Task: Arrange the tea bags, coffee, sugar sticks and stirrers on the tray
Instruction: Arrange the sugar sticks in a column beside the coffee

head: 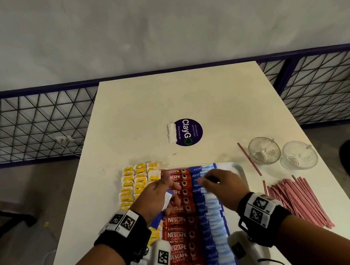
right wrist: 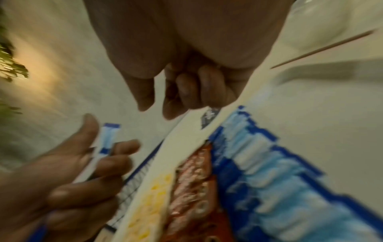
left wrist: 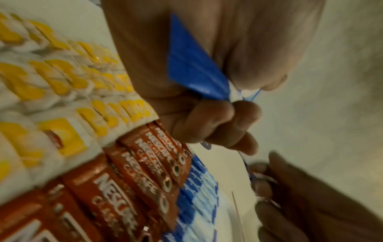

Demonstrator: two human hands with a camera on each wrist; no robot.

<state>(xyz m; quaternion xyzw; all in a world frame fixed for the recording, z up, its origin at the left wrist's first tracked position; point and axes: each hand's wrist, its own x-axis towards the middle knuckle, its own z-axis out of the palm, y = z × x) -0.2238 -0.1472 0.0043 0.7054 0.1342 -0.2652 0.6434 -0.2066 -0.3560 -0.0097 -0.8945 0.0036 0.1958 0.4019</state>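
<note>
Your left hand (head: 165, 196) pinches a few thin blue-and-white paper sugar sticks (head: 167, 199) over the red coffee sachets (head: 180, 234) on the white tray (head: 238, 168). Right hand (head: 219, 184) loosely curled, empty, above the sugar row. Sticks look light, floppy, slick: pinch mid-length, flat.

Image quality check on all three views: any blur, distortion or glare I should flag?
Head view: dim, the railing bowed by the wide lens, right hand motion-smeared, coffee sachets readable. Left wrist view: yellow tea bags streaked, left hand soft. Right wrist view: worst, sugar sticks smeared; warm glare patch at left. No harsh shadows.
</note>
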